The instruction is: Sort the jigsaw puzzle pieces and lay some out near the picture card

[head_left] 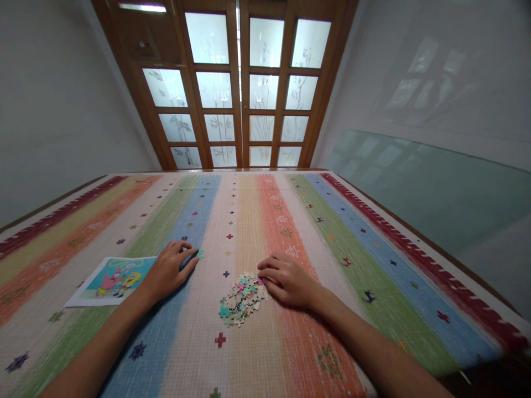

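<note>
A small heap of loose jigsaw pieces lies on the striped cloth in front of me. My right hand rests beside the heap's right edge, fingers curled, with the fingertips touching the nearest pieces. My left hand lies flat on the cloth to the left, fingers together, its fingertips at a single teal piece. Just left of that hand lies a printed cartoon picture sheet, partly under the wrist. Whether either hand grips a piece I cannot tell.
The multicoloured striped cloth covers the whole table. A wooden door with frosted glass panes stands beyond the far edge. A glass panel runs along the right side. Grey walls close in on the left and right.
</note>
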{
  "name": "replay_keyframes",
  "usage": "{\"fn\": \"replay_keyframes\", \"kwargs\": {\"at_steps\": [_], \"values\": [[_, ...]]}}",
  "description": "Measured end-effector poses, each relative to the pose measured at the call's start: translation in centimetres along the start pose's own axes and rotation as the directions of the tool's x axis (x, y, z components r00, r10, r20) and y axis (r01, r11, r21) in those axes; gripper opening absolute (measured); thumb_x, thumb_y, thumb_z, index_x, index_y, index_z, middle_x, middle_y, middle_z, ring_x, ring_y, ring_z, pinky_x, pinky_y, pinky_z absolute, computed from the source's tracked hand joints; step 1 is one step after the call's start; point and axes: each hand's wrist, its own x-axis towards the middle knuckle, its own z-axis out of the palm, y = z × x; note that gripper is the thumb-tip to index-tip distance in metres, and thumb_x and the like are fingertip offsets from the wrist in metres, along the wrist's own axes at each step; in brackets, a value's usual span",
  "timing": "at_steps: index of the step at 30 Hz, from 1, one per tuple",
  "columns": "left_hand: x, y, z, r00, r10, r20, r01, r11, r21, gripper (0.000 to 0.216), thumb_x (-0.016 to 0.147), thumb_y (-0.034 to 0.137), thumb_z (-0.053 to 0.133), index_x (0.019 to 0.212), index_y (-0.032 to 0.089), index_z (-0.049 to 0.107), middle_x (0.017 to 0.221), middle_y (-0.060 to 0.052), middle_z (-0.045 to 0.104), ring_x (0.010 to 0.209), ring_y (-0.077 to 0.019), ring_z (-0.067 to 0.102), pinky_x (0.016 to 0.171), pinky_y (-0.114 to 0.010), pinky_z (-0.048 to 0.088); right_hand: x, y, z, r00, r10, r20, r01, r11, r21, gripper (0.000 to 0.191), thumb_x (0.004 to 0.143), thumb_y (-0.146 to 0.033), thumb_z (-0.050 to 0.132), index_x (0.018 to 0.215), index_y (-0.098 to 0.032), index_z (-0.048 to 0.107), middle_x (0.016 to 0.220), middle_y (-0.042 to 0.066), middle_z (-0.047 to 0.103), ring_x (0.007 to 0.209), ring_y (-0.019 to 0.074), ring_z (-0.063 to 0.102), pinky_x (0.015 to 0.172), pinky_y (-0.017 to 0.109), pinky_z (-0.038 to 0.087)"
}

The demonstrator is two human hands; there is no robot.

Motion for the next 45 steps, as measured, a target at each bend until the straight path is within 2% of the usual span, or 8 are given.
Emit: {"fn": "replay_keyframes", "kwargs": {"at_steps": [4,11,15,29,33,37,41,45], "values": [[0.0,1.8,-0.2,1.000,0.000,-0.029,-0.002,0.998,-0.068,0.034,0.099,0.040,0.051,0.119,0.019,0.070,0.110,-0.012,0.065,0.106,-0.0292,0.060,0.097,-0.047,0.051,0.1,-0.2,-0.1,1.000,-0.009,0.012,0.009,1.000,-0.009,0.020,0.099,-0.016,0.052,0.099,-0.016,0.072,0.102,0.011,0.073,0.093,0.0229,0.062,0.085,0.041,0.052],[-0.3,9.0,0.6,0.974,0.193,0.116,-0.148,0.937,-0.316,0.029,0.104,0.032,0.053,0.128,0.027,0.067,0.107,-0.008,0.065,0.097,-0.0236,0.059,0.087,-0.041,0.052,0.2,-0.3,-0.2,1.000,-0.011,0.028,0.012,0.999,-0.041,0.020,0.099,-0.016,0.051,0.098,-0.017,0.071,0.100,0.011,0.073,0.090,0.0226,0.061,0.083,0.040,0.051],[-0.4,10.0,0.8,0.960,0.256,0.113,-0.208,0.923,-0.324,0.026,0.104,0.026,0.051,0.119,0.026,0.072,0.096,-0.008,0.064,0.089,-0.0227,0.057,0.081,-0.039,0.049,0.3,-0.3,-0.2,0.999,-0.012,0.034,0.014,0.999,-0.050,0.019,0.099,-0.015,0.052,0.099,-0.016,0.071,0.100,0.010,0.073,0.090,0.0230,0.061,0.083,0.040,0.051],[-0.5,7.5,0.9,0.968,0.246,0.050,-0.230,0.948,-0.221,0.022,0.104,0.015,0.042,0.104,0.021,0.063,0.095,-0.007,0.066,0.086,-0.0228,0.058,0.079,-0.038,0.049,0.1,-0.3,-0.3,0.998,-0.002,0.059,0.006,0.998,-0.057,0.020,0.099,-0.015,0.050,0.102,-0.018,0.070,0.101,0.010,0.072,0.090,0.0218,0.059,0.082,0.039,0.049],[-0.1,5.5,0.1,0.997,0.078,-0.025,-0.081,0.985,-0.154,0.016,0.104,0.024,0.044,0.098,0.021,0.059,0.092,-0.006,0.064,0.087,-0.0237,0.059,0.082,-0.039,0.049,0.3,-0.4,-0.4,0.999,-0.011,0.042,0.013,0.999,-0.049,0.021,0.100,-0.015,0.049,0.101,-0.017,0.069,0.100,0.010,0.072,0.089,0.0215,0.060,0.081,0.038,0.049],[0.2,2.4,-0.4,0.975,-0.142,-0.171,0.131,0.988,-0.078,0.021,0.103,0.031,0.043,0.093,0.021,0.058,0.090,-0.008,0.064,0.088,-0.0278,0.060,0.084,-0.045,0.049,0.3,-0.5,-0.4,0.999,-0.017,0.039,0.019,0.998,-0.051,0.020,0.100,-0.015,0.049,0.100,-0.017,0.069,0.100,0.010,0.072,0.089,0.0219,0.060,0.081,0.038,0.050],[-0.1,-0.5,0.4,0.949,-0.288,-0.128,0.292,0.956,0.009,0.026,0.100,0.036,0.042,0.092,0.021,0.062,0.091,-0.011,0.068,0.091,-0.0330,0.061,0.084,-0.049,0.048,0.2,-0.4,-0.4,0.999,-0.021,0.042,0.023,0.998,-0.061,0.020,0.099,-0.015,0.050,0.100,-0.016,0.069,0.101,0.011,0.073,0.088,0.0224,0.061,0.079,0.039,0.050],[-0.3,-1.9,1.2,0.933,-0.343,-0.114,0.349,0.936,0.044,0.026,0.098,0.038,0.045,0.087,0.021,0.063,0.088,-0.010,0.067,0.088,-0.0319,0.062,0.082,-0.045,0.047,0.2,-0.3,-0.3,0.999,-0.024,0.037,0.026,0.998,-0.056,0.019,0.099,-0.015,0.050,0.101,-0.016,0.069,0.102,0.011,0.073,0.089,0.0222,0.061,0.080,0.038,0.050]]}}
